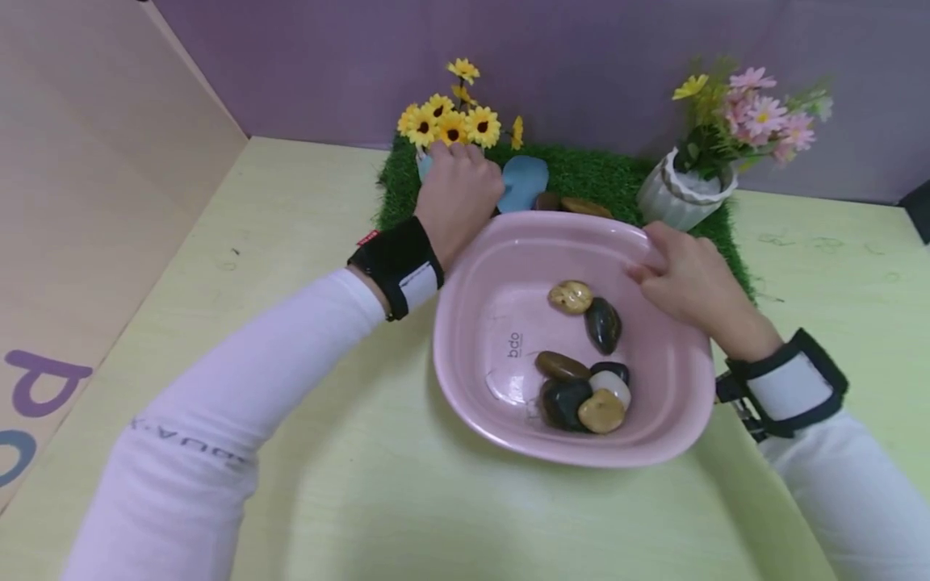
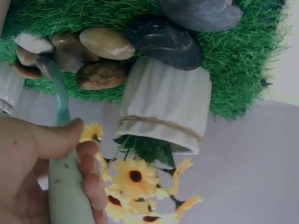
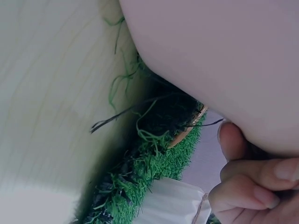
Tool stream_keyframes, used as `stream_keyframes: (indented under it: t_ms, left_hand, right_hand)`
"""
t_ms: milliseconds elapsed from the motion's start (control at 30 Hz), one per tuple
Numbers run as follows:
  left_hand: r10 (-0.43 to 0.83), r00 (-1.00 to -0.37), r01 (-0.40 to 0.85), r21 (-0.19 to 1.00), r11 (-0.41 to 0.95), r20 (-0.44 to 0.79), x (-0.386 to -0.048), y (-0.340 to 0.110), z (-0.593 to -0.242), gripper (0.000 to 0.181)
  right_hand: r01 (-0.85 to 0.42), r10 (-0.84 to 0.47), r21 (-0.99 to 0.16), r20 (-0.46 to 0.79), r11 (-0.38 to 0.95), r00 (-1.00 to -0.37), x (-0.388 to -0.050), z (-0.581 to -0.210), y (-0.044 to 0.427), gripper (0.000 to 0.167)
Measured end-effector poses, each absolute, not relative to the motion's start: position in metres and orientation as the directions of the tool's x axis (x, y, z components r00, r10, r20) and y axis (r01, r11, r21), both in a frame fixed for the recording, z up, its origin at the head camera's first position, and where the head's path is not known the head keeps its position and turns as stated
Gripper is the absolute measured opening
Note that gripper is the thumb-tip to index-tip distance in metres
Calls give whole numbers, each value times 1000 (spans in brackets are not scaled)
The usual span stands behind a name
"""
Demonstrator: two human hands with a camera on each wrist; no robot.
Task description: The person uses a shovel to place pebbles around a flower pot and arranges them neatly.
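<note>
My left hand (image 1: 461,190) grips the pale blue-green handle (image 2: 70,191) of a small shovel. Its blue blade (image 1: 525,182) shows beyond the pink basin's far rim, over the turf and close to the stones. With fingers and thumb, my right hand (image 1: 690,278) holds the far right rim of the pink basin (image 1: 501,274), which looks tilted. Inside the basin lie several smooth stones, among them a tan stone (image 1: 570,297), a black stone (image 1: 603,326) and a white stone (image 1: 612,387).
Artificial turf (image 1: 603,173) runs along the purple wall (image 1: 567,73). More stones (image 2: 107,43) lie on it beside a white pot (image 2: 166,102) of yellow flowers (image 1: 452,127). Another white pot (image 1: 679,194), with pink flowers (image 1: 766,117), stands at the right. The pale table (image 1: 349,492) extends in front.
</note>
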State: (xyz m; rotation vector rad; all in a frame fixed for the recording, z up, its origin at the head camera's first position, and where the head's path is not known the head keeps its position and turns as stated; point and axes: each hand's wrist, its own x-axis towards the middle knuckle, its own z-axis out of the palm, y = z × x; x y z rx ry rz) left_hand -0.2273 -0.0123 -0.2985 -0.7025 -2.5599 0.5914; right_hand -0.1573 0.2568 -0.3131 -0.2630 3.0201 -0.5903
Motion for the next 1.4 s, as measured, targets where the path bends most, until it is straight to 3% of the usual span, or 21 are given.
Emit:
stream_keyframes:
  t_ms: [300, 633, 833, 1000, 1233, 1400]
  left_hand:
    - [509, -783, 316, -477, 820, 357, -224, -11, -296, 43]
    - [453, -798, 308, -379, 873, 396, -214, -17, -267, 43]
    - [470, -845, 422, -222, 879, 256, -208, -24, -244, 18]
    - [530, -842, 517, -123, 847, 104, -213, -36, -230, 19]
    - [718, -688, 725, -59, 687, -104, -214, -42, -226, 15]
    - [746, -604, 777, 1, 630, -282, -201, -29, -233, 24]
  right_hand:
    - [-162, -186, -379, -26, 911, -982, -158, -314, 258, 18]
    - [-166, -191, -384, -27, 908, -981, -157, -311, 256, 17]
    - [-152, -180, -387, -37, 910, -983, -156, -310, 256, 18]
    - [-151, -182, -390, -44, 909, -982, -157, -312, 255, 17]
    - [-147, -175, -376, -42, 915, -984, -157, -312, 256, 19]
    - [-158, -185, -387, -33, 908, -982, -157, -312, 258, 19]
